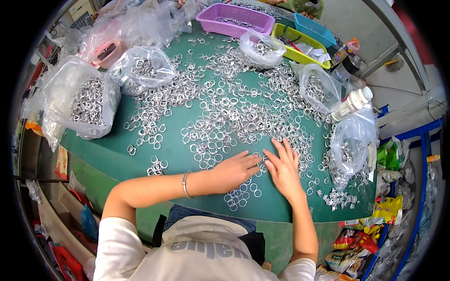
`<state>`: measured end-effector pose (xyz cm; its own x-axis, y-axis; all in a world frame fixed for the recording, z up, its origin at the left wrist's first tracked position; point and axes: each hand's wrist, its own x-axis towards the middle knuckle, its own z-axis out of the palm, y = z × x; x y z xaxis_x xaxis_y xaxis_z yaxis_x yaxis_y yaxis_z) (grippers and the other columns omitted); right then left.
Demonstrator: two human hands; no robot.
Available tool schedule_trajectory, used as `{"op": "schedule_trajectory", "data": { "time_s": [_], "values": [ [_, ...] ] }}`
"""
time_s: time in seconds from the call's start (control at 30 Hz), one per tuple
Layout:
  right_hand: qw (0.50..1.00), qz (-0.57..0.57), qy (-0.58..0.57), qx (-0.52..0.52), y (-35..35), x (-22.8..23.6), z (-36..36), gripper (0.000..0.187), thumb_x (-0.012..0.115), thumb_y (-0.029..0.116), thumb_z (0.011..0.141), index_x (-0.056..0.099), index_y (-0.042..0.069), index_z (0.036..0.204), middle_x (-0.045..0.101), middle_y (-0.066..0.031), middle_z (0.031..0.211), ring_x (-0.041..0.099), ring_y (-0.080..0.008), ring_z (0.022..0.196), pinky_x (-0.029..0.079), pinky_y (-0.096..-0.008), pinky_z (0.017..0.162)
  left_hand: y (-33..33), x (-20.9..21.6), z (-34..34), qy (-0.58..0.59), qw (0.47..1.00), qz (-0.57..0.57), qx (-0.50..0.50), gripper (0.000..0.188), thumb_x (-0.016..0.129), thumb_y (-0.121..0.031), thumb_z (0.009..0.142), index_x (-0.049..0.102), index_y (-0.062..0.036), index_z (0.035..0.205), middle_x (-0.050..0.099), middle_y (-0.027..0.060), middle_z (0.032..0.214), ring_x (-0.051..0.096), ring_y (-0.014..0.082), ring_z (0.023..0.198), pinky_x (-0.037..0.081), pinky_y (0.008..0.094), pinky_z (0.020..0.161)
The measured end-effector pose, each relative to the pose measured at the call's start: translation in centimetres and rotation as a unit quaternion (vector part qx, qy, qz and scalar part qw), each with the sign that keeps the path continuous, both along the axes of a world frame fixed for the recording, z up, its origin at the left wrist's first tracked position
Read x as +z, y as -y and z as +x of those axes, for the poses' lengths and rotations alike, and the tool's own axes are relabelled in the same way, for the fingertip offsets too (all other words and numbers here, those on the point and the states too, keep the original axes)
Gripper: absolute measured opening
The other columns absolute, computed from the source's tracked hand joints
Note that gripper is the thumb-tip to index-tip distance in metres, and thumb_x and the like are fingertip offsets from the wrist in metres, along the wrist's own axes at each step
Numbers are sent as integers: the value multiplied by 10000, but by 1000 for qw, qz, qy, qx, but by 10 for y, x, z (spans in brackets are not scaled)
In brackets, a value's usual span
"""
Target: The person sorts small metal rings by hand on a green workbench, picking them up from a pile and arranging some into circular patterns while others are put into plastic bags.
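Observation:
Silver metal rings (243, 117) lie in a wide loose pile over the green table. My left hand (236, 172) reaches in from the left and rests palm down at the pile's near edge, its fingers stretched out to the right. Beside it, my right hand (282, 171) lies over the rings with its fingers spread and pointing away from me. The fingertips of both hands are close together, touching or just above a few rings. A small group of rings (238, 199) sits below my left hand, near the table's front edge. Neither hand appears to grip anything.
Clear plastic bags of rings stand at the left (89, 103), back (262, 49) and right (347, 150). Behind are purple (234, 21), yellow-green (300, 47) and blue (314, 30) trays. A white bottle (352, 103) leans at right, above small silver pieces (338, 200).

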<state>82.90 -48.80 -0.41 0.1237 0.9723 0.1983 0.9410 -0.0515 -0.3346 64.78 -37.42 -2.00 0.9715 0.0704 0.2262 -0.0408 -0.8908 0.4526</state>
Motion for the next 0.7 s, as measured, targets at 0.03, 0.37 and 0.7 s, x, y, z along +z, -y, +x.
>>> {"op": "schedule_trajectory", "data": {
  "time_s": [0.03,0.37,0.7],
  "values": [
    [1000,-14,-7,5,4,2,-2,238,639,184,874,678,89,1089,475,-121,1373,353,-360,1341,272,-504,1065,0,-1,-3,7,1000,-5,0,510,584,65,696,556,12,1203,515,172,1313,454,315,1284,329,477,1117],
    [995,-1,-75,67,-5,9,-11,408,551,-51,800,668,123,1150,473,-122,1378,359,-350,1350,275,-492,1082,11,2,-13,57,996,37,-53,423,619,-20,707,590,30,1126,573,174,1237,499,322,1228,385,403,1025],
    [998,-28,-51,34,5,-2,-6,444,557,-56,777,639,102,1184,479,-112,1370,375,-338,1338,275,-504,1077,-9,4,-50,-8,988,83,126,427,584,-8,738,582,39,1163,543,199,1280,505,332,1228,367,456,1072]
  ]
}}
